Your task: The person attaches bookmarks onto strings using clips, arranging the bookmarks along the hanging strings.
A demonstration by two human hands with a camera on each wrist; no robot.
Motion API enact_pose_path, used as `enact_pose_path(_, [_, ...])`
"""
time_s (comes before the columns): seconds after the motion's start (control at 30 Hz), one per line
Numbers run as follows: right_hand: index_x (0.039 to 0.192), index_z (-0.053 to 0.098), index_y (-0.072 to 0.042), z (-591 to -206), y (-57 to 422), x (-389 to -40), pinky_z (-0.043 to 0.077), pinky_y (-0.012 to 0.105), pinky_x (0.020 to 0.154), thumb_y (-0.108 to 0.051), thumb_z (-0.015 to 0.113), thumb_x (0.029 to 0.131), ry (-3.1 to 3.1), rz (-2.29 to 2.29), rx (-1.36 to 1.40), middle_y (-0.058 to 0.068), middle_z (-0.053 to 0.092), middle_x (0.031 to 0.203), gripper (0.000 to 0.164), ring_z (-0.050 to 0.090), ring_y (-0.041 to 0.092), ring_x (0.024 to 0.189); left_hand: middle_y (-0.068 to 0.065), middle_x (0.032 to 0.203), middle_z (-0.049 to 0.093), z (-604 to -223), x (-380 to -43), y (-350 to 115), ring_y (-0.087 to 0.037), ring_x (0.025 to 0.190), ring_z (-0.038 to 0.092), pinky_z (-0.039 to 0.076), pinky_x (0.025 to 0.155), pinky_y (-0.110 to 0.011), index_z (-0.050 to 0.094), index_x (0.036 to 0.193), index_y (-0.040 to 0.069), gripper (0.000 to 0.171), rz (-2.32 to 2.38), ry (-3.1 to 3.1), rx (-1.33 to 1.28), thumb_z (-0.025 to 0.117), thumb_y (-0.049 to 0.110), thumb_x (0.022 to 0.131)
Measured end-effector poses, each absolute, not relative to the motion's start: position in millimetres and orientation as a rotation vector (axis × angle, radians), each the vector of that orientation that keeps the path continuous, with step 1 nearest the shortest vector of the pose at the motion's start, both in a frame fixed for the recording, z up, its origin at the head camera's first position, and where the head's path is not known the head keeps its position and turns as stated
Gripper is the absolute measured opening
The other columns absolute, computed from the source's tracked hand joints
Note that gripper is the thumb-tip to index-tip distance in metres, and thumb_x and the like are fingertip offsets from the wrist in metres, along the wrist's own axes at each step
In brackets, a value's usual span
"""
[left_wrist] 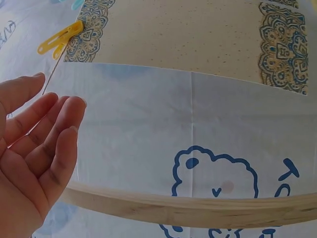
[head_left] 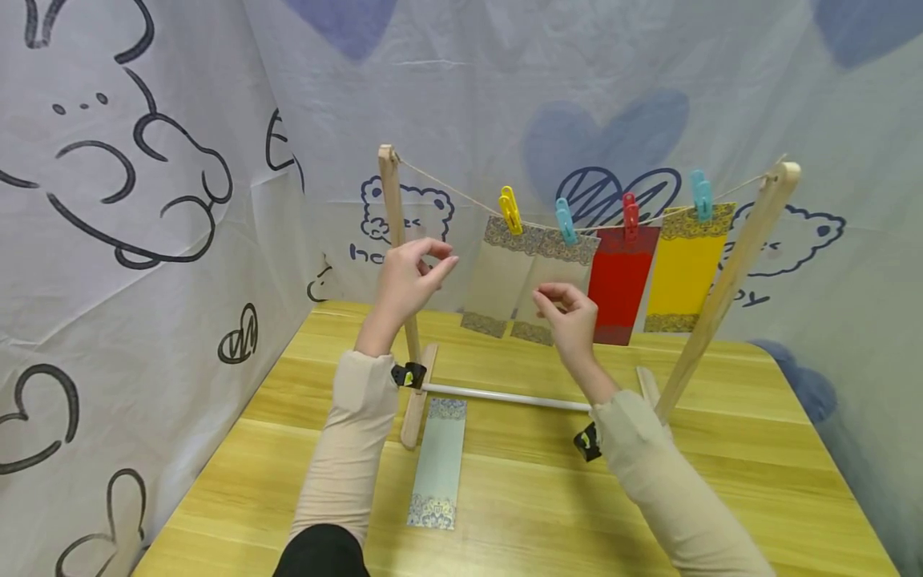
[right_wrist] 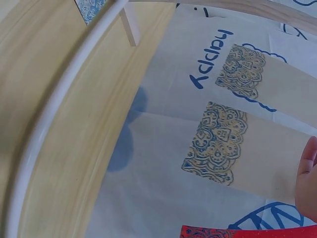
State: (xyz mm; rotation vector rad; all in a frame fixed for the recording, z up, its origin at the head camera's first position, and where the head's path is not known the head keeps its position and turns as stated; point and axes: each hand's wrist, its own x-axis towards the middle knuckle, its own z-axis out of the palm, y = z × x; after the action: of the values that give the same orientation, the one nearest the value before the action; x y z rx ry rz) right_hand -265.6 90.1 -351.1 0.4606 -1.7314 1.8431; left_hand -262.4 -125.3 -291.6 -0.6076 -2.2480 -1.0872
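Observation:
My left hand (head_left: pixel 411 276) hovers beside the left wooden post, fingers loosely bent and holding nothing. To its right a yellow clothespin (head_left: pixel 510 212) clips a beige paper strip with patterned ends (head_left: pixel 493 276) on the string (head_left: pixel 450 189). A second beige strip (head_left: pixel 554 268) overlaps it, hanging under a light blue clothespin (head_left: pixel 566 222). In front of that strip's lower half is my right hand (head_left: pixel 574 320), thumb and fingertips close together with nothing visible between them. The right wrist view catches only part of this hand (right_wrist: pixel 308 183) at its edge.
A red strip (head_left: pixel 618 284) and a yellow strip (head_left: pixel 685 272) hang farther right under red and blue clothespins. Wooden posts (head_left: pixel 728 292) with a white crossbar (head_left: pixel 505 396) form the stand. A pale patterned strip (head_left: pixel 440 457) lies on the wooden table (head_left: pixel 526 497).

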Motion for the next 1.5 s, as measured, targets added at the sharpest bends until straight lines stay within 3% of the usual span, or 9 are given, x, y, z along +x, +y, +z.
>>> enact_pose_path(0.27, [0.085, 0.057, 0.022, -358, 88, -262, 0.052, 0.030, 0.055, 0.015, 0.060, 0.076, -1.758, 1.846, 0.451, 0.027, 0.060, 0.078, 0.011, 0.056, 0.007, 0.061, -0.010, 0.088, 0.064, -303, -260, -133, -0.015, 0.052, 0.057, 0.045, 0.044, -0.023, 0.064, 0.095, 0.000, 0.017, -1.199, -2.253, -0.577, 0.062, 0.013, 0.085])
enact_pose_path(0.53, [0.085, 0.059, 0.019, -373, 85, -258, 0.050, 0.022, 0.055, 0.011, 0.062, 0.077, -1.807, 1.857, 0.435, 0.028, 0.060, 0.080, 0.012, 0.058, 0.013, 0.062, -0.010, 0.090, 0.063, -312, -254, -142, -0.018, 0.052, 0.056, 0.043, 0.043, -0.023, 0.063, 0.097, -0.003, 0.019, -1.241, -2.245, -0.555, 0.061, 0.013, 0.086])
enact_pose_path(0.87, [0.087, 0.058, 0.020, -396, 81, -254, 0.051, 0.024, 0.056, 0.010, 0.062, 0.078, -1.845, 1.907, 0.431, 0.029, 0.060, 0.082, 0.014, 0.058, 0.009, 0.063, -0.009, 0.085, 0.064, -327, -248, -150, -0.024, 0.053, 0.057, 0.042, 0.043, -0.023, 0.064, 0.094, 0.000, 0.015, -1.248, -2.250, -0.541, 0.060, 0.012, 0.086])
enact_pose_path(1.17, [0.087, 0.062, 0.013, -436, 80, -264, 0.052, 0.025, 0.055, 0.004, 0.065, 0.079, -1.887, 1.935, 0.382, 0.016, 0.063, 0.079, 0.012, 0.059, 0.012, 0.064, -0.012, 0.086, 0.064, -342, -241, -157, -0.030, 0.055, 0.059, 0.046, 0.047, -0.022, 0.064, 0.096, -0.002, 0.018, -1.327, -2.249, -0.487, 0.061, 0.013, 0.086])
enact_pose_path(1.5, [0.086, 0.060, 0.016, -432, 74, -240, 0.052, 0.028, 0.055, 0.010, 0.062, 0.078, -1.978, 1.925, 0.322, 0.028, 0.060, 0.083, 0.011, 0.058, 0.019, 0.065, -0.012, 0.084, 0.064, -361, -235, -169, -0.023, 0.057, 0.058, 0.039, 0.042, -0.020, 0.065, 0.093, -0.002, 0.016, -1.315, -2.244, -0.406, 0.061, 0.012, 0.085])
